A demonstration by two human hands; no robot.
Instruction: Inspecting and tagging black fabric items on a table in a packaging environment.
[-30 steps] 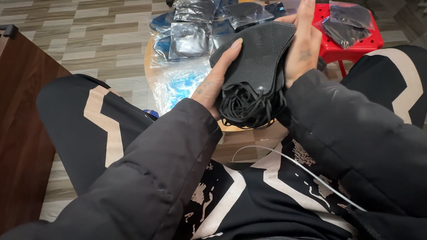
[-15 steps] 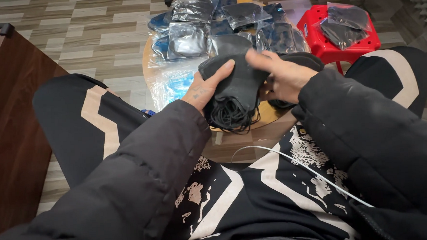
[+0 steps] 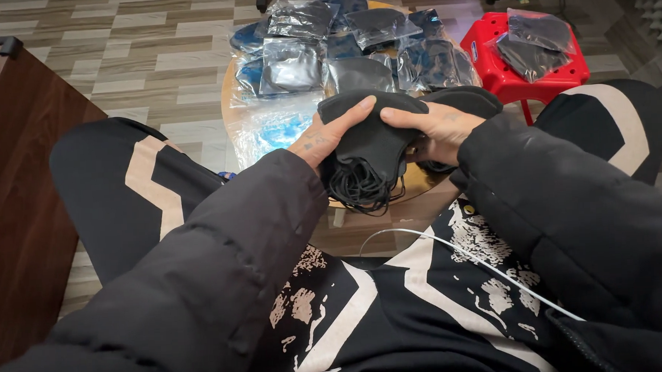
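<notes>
At frame centre, the left hand (image 3: pixel 323 137) and right hand (image 3: pixel 435 128) both gripped a folded black pad (image 3: pixel 370 137), fingers curled over its top edge; the palms and most fingertips were hidden behind the fabric, so the exact grip was hard to make out. A bundle of black cords (image 3: pixel 360 186) hung from the pad's underside. Behind it, a round table (image 3: pixel 234 109) carried bagged pads (image 3: pixel 296 40), its near edge covered by the hands. At upper right, a red stool (image 3: pixel 488 63) bore more bags (image 3: pixel 535 36). A white cable (image 3: pixel 450 248) crossed the lap.
</notes>
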